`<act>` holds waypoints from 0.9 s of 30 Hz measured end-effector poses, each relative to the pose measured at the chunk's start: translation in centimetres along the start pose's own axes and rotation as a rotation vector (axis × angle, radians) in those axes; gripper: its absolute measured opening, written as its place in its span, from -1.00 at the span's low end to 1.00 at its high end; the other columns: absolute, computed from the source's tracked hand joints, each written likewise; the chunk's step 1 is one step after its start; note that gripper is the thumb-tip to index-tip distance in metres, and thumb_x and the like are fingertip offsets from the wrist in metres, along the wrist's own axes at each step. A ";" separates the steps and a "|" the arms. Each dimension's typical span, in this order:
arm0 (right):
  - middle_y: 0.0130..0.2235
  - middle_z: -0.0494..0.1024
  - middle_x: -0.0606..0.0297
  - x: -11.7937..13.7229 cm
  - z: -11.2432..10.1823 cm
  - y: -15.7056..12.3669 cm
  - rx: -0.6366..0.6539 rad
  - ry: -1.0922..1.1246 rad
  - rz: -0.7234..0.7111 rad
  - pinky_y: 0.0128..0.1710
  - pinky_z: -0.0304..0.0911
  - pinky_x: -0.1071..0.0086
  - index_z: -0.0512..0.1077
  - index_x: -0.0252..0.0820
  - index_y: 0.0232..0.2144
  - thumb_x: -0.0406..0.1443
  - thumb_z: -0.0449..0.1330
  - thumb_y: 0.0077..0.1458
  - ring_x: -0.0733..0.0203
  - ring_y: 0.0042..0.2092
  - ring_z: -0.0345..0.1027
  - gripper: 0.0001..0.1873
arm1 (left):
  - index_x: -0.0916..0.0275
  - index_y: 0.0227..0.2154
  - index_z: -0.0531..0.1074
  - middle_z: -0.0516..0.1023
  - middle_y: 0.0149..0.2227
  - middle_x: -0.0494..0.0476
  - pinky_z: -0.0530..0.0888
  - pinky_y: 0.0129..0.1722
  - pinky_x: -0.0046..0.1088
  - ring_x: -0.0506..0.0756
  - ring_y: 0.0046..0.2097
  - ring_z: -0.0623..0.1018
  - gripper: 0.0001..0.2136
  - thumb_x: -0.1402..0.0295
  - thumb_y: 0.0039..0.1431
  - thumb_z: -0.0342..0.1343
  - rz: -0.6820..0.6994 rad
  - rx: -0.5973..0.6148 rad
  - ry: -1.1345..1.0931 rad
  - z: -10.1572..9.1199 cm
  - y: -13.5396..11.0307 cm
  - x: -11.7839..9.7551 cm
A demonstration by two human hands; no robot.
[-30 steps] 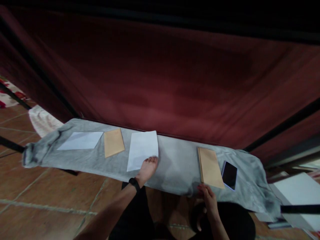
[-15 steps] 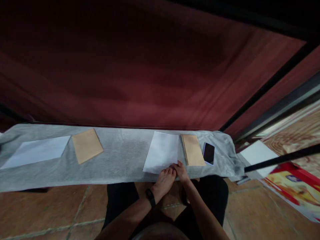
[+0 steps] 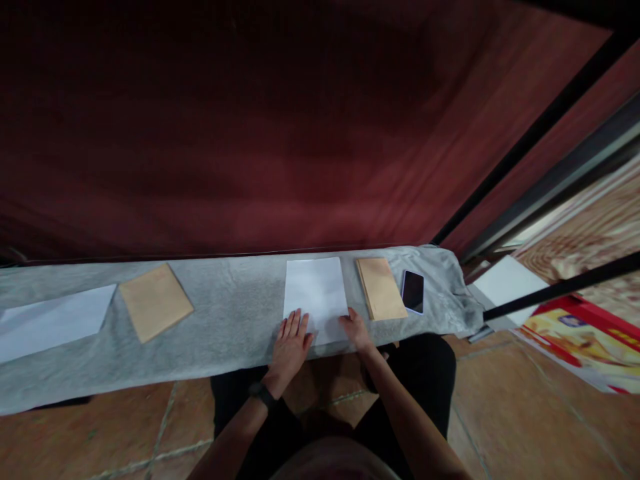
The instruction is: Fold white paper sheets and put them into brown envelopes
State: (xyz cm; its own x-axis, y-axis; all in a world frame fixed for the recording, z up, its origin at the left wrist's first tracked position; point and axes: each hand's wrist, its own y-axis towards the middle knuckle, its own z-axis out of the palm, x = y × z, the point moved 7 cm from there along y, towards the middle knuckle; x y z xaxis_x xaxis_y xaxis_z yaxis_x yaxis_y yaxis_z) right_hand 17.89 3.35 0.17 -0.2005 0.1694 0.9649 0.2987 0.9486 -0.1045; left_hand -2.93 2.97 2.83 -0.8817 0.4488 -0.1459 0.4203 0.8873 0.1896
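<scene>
A white sheet of paper [image 3: 316, 293] lies upright in front of me on a grey cloth [image 3: 235, 313] that covers a long low surface. My left hand [image 3: 291, 343] rests flat on the sheet's near left corner, fingers stretched out; a black band is on that wrist. My right hand [image 3: 355, 329] presses on the near right corner with fingers laid down. Just right of the sheet lies a stack of brown envelopes [image 3: 381, 289], then a dark phone [image 3: 413, 291].
Further left on the cloth lie a single brown envelope [image 3: 155, 302] and another white sheet [image 3: 50, 322]. A dark red curtain hangs behind. White paper [image 3: 507, 283] and a colourful printed sheet [image 3: 575, 333] lie on the tiled floor at right, crossed by a black bar [image 3: 560, 288].
The white sheet has been slid right along the cloth to beside the envelope stack and squared up. My left hand moved to its near left corner; my right hand came onto its right corner.
</scene>
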 end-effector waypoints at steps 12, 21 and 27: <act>0.31 0.30 0.02 3.7 7.3 -0.3 -0.003 -0.854 -0.494 0.33 0.05 0.09 0.22 -0.32 0.30 -0.26 -0.13 0.41 0.06 0.35 0.11 -0.49 | 0.37 0.36 0.10 0.10 0.41 0.31 0.06 0.39 -0.06 0.21 0.44 0.03 -0.44 0.47 0.29 -0.19 0.089 0.048 -0.019 3.1 6.4 -2.1; 0.38 0.15 0.00 1.5 3.9 -0.3 -0.143 -1.068 -0.434 0.34 -0.06 0.01 0.11 -0.32 0.37 -0.11 -0.10 0.43 -0.06 0.37 0.05 -0.40 | 0.50 0.33 0.13 0.17 0.37 0.47 0.11 0.36 -0.04 0.29 0.41 0.14 -0.41 0.19 0.37 -0.21 -0.122 -0.106 -0.029 2.3 4.8 2.8; 0.36 0.18 -0.03 0.1 2.4 -0.9 -0.210 -1.084 -0.429 0.33 -0.02 0.01 0.09 -0.37 0.37 -0.08 -0.11 0.42 -0.09 0.37 0.04 -0.36 | 0.49 0.33 0.15 0.21 0.35 0.44 0.11 0.35 0.04 0.34 0.38 0.20 -0.40 0.17 0.38 -0.26 -0.174 -0.147 0.023 1.4 3.0 6.2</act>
State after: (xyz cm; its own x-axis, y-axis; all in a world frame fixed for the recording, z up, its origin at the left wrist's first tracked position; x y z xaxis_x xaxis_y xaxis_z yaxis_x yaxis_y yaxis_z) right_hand 15.35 3.12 -0.18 -0.9777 0.0826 0.1929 0.1418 0.9377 0.3172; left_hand -6.81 8.58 1.10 -0.9435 0.2864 -0.1669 0.2272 0.9253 0.3037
